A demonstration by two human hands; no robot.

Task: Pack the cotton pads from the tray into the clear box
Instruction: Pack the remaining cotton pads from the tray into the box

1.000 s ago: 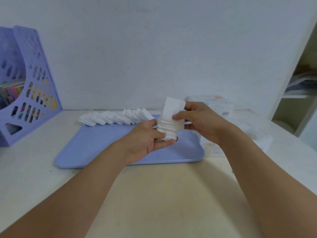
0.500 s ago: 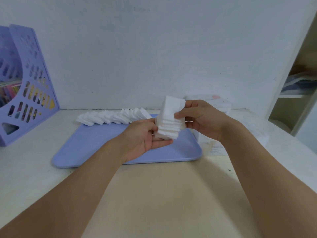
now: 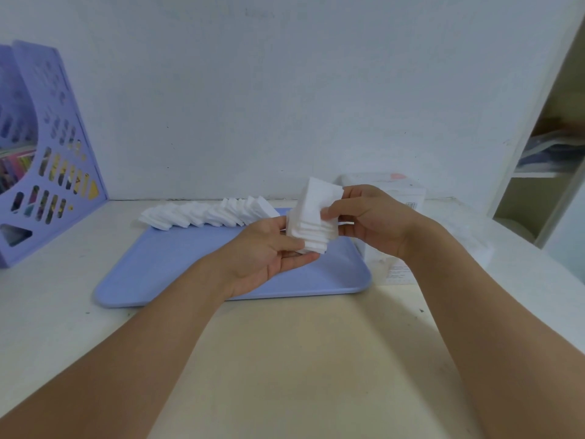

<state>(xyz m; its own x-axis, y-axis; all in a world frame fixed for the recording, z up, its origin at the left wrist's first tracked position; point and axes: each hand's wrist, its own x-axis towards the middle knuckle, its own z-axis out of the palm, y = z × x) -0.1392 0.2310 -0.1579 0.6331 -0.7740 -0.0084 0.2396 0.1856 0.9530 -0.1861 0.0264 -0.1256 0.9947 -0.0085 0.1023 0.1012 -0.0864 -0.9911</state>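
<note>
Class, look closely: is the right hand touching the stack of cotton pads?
Touching. The head view shows the right hand pinching the stack of cotton pads at its upper edge.

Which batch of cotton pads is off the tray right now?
The stack of pads held between the left hand and right hand; the other row of pads lies along the tray's far edge.

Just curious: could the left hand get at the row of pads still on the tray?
Probably not yet: the left hand is gripping the stack of pads with the right hand. Otherwise nothing blocks the row of pads on the tray.
</note>
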